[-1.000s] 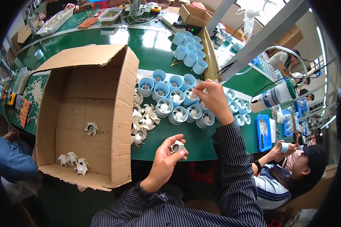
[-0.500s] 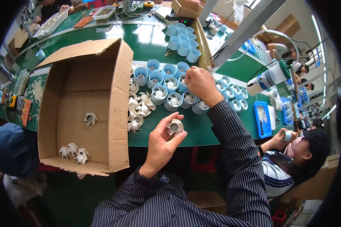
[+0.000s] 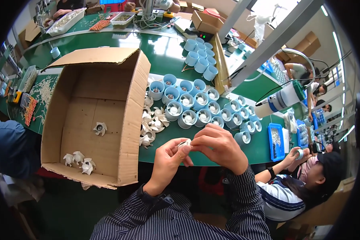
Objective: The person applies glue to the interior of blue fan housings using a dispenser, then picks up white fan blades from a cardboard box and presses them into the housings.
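My left hand (image 3: 165,161) is closed round a small white fan impeller (image 3: 184,143), in front of my chest and just past the table's near edge. My right hand (image 3: 223,149) meets it there, thumb and fingers pinched together at the impeller, which they mostly cover. Beyond my hands stand rows of light blue cylindrical housings (image 3: 188,119). White impellers sit inside many of them; several at the far left of the group (image 3: 157,90) show only a motor part inside. Loose white impellers (image 3: 153,122) are heaped beside these housings.
A big open cardboard box (image 3: 133,120) on the left holds a few impellers (image 3: 100,128). More blue housings (image 3: 201,63) stand further back. A blue tray (image 3: 276,141) lies on the right, near a seated co-worker (image 3: 294,188). A white-and-blue cylindrical device (image 3: 280,99) hangs above the table.
My right hand has come back from the housings towards me and now meets my left hand at the impeller. The housing it was over now shows a white impeller. The view has shifted slightly.
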### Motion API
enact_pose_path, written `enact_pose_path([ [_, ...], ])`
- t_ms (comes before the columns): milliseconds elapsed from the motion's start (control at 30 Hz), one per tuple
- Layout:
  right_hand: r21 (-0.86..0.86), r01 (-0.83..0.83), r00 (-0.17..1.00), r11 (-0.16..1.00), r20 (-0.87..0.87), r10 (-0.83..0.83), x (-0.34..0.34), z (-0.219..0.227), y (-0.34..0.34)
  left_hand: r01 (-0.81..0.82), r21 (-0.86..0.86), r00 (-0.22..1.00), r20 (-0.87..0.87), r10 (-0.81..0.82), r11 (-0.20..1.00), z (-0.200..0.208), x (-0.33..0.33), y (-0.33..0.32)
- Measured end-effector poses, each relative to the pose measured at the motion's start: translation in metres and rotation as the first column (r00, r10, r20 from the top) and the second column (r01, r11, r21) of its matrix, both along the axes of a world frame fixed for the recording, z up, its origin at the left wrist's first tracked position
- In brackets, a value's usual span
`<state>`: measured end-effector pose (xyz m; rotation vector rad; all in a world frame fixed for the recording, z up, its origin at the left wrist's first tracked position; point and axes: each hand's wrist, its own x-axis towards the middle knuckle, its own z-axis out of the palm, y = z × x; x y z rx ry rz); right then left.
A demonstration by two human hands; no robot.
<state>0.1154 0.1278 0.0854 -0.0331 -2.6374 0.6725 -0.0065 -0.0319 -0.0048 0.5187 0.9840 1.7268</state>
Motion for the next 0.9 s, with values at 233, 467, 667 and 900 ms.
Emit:
enact_pose_path([
  [233,0.146,-0.08,0.991,0.986,0.122,0.063,-0.014,0.01,0.001,0.053,-0.008,0.984,0.169,-0.051,0.999,0.005,-0.002,-0.011],
  [467,-0.211,0.537,0.84,0.817,0.04,-0.542,-0.066,-0.026,0.138,0.293,-0.054,0.956,0.017,-0.293,0.955,0.047,-0.004,-0.062],
  [667,-0.142,0.577,0.817,0.805,0.085,-0.57,-0.074,-0.066,0.186,0.442,0.028,0.788,-0.488,-0.374,0.896,0.102,-0.049,-0.121],
  [900,-0.03,0.576,0.803,0.817,0.208,-0.558,-0.088,-0.064,0.177,0.228,-0.25,0.575,-0.746,-0.337,0.941,0.143,-0.121,-0.158],
])
